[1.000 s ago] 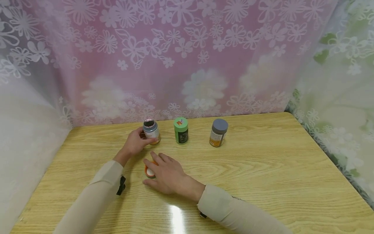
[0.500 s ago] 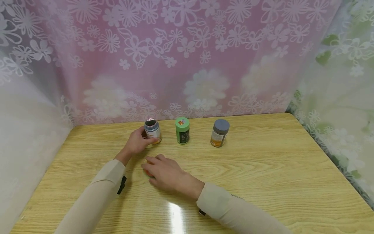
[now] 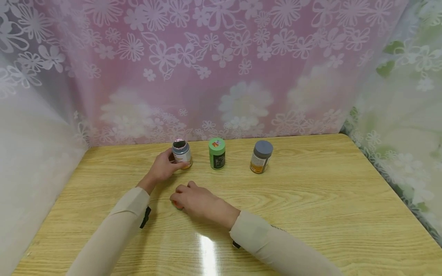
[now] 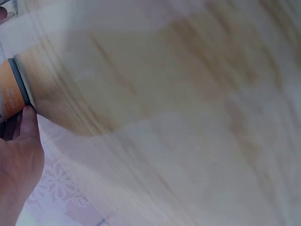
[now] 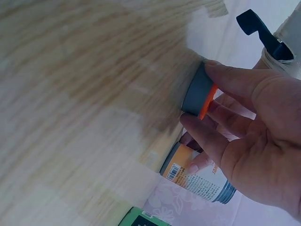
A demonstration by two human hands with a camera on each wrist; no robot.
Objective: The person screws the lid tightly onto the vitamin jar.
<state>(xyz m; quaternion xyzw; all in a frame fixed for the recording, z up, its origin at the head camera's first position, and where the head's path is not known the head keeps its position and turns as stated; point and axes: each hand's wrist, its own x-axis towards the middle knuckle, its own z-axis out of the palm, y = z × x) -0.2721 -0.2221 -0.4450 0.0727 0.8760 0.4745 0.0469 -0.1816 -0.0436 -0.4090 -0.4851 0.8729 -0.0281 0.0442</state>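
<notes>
On the left of the table an uncapped jar stands upright, with a grey neck, a white and orange label and a dark opening. My left hand grips it low on its side; the left wrist view catches only the jar's orange base with thumb and fingers around it. Nearer me, my right hand pinches a grey screw lid by its edge. The lid's orange inside faces up toward the palm, and in the head view the hand covers most of it.
A green jar with a green lid stands just right of the uncapped jar. Farther right is a capped jar with a grey lid and orange label. The wooden table ends at a flowered pink curtain behind.
My right hand's fingers, spread over the lid a second ago, have curled in around its edge. My left hand keeps its grip on the uncapped jar. The head view has shifted slightly.
</notes>
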